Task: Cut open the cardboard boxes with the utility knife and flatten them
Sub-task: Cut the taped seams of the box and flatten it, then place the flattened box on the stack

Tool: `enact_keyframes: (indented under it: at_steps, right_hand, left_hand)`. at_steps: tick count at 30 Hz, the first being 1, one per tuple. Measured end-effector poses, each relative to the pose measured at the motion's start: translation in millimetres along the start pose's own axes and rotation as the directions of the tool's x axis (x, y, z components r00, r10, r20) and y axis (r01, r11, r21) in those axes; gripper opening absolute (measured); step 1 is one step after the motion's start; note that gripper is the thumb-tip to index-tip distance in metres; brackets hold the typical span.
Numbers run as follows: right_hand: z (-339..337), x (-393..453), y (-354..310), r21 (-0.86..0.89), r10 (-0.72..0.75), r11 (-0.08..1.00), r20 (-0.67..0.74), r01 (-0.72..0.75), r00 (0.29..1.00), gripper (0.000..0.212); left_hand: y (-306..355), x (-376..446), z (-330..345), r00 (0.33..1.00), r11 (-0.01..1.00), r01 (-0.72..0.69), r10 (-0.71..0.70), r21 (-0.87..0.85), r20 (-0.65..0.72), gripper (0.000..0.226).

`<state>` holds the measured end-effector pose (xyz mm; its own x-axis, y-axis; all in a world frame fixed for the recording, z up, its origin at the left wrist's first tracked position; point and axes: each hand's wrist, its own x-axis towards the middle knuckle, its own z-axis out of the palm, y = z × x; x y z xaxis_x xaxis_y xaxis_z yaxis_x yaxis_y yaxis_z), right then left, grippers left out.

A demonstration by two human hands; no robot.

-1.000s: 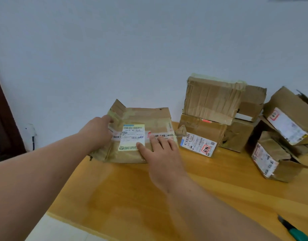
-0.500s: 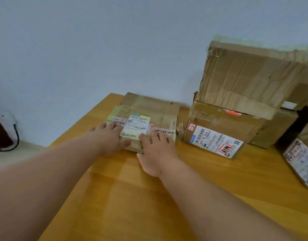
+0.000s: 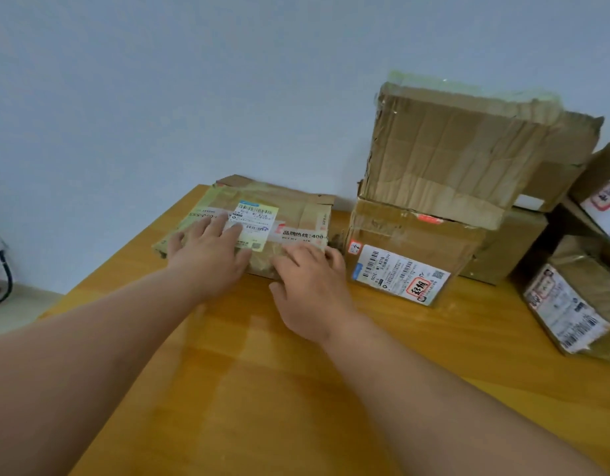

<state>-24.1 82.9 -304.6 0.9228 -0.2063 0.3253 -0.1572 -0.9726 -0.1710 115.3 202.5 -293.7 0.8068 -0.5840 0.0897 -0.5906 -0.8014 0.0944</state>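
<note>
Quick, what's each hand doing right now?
Left hand: open, fingers straight, pressing on the flattened box.
Right hand: open, fingers resting on the same box's near edge.

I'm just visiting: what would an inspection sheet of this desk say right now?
Surface: wooden table, bare near the front.
Job's things: flattened box lying by the wall; uncut boxes stacked to its right; knife not seen.
Clutter: nothing seen.
Hands: left hand and right hand press flat on the flattened box.
Cables: black cable at far left.
Surroundings: plain pale wall.
</note>
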Motion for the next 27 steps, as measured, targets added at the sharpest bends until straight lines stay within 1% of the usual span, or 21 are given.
enact_keyframes:
  at_steps: [3,5,7,9,11,13,14,15,16,17,19,21,23,24,25,27]
  right_hand:
    - [-30,-11,12,0.032,0.059,0.998,-0.119,-0.056,0.991,0.035]
    - [-49,-22,24,0.077,0.147,0.988,-0.168,-0.135,0.975,0.034]
    - [-67,-37,40,0.117,0.258,0.964,-0.225,-0.237,0.940,0.032]
    - [-84,-53,57,0.136,0.360,0.933,-0.296,-0.334,0.885,0.031]
    - [-100,-66,71,0.169,0.449,0.893,-0.383,-0.416,0.807,0.034]
    - [-117,-73,84,0.246,0.538,0.842,-0.454,-0.480,0.711,0.043]
    - [-125,-74,90,0.301,0.583,0.812,-0.462,-0.500,0.668,0.050]
    - [-132,-75,97,0.357,0.624,0.782,-0.447,-0.511,0.641,0.059]
    - [-138,-74,104,0.406,0.655,0.754,-0.413,-0.516,0.633,0.066]
    - [-143,-73,111,0.438,0.672,0.735,-0.369,-0.518,0.642,0.073]
    - [-151,-67,124,0.463,0.674,0.719,-0.279,-0.519,0.684,0.083]
    - [-156,-59,133,0.507,0.670,0.693,-0.191,-0.513,0.717,0.089]
    - [-157,-53,138,0.570,0.663,0.657,-0.126,-0.493,0.738,0.090]
    - [-157,-52,140,0.605,0.656,0.641,-0.113,-0.472,0.746,0.087]
    - [-156,-52,141,0.638,0.650,0.629,-0.118,-0.444,0.751,0.081]
    - [-155,-59,142,0.694,0.641,0.610,-0.147,-0.383,0.754,0.069]
  left_hand:
    - [25,-8,-27,0.999,0.995,-0.034,0.032,-0.094,-0.021,0.059]
    - [45,-14,-46,0.998,0.985,-0.062,0.057,-0.159,-0.034,0.059]
    - [67,-21,-61,0.996,0.973,-0.090,0.084,-0.215,-0.036,0.060]
    - [89,-28,-72,0.993,0.955,-0.116,0.109,-0.273,-0.041,0.064]
    - [110,-32,-79,0.991,0.929,-0.132,0.120,-0.346,-0.056,0.068]
    - [129,-32,-84,0.989,0.903,-0.144,0.123,-0.406,-0.076,0.072]
    - [138,-30,-87,0.989,0.889,-0.148,0.123,-0.433,-0.084,0.073]
    - [146,-28,-89,0.989,0.869,-0.147,0.121,-0.472,-0.086,0.074]
    - [153,-24,-91,0.990,0.838,-0.138,0.113,-0.528,-0.080,0.076]
    - [160,-20,-92,0.993,0.792,-0.121,0.097,-0.598,-0.072,0.078]
    - [171,-9,-95,0.997,0.678,-0.077,0.057,-0.731,-0.053,0.084]
    - [178,1,-99,0.999,0.569,-0.030,0.031,-0.822,-0.015,0.091]
    - [184,9,-103,0.998,0.447,0.011,0.055,-0.895,0.040,0.094]
    - [186,11,-104,0.994,0.387,0.024,0.086,-0.922,0.062,0.091]
    - [188,11,-105,0.993,0.346,0.024,0.102,-0.938,0.064,0.083]
    - [190,6,-106,0.997,0.310,0.014,0.068,-0.950,0.037,0.058]
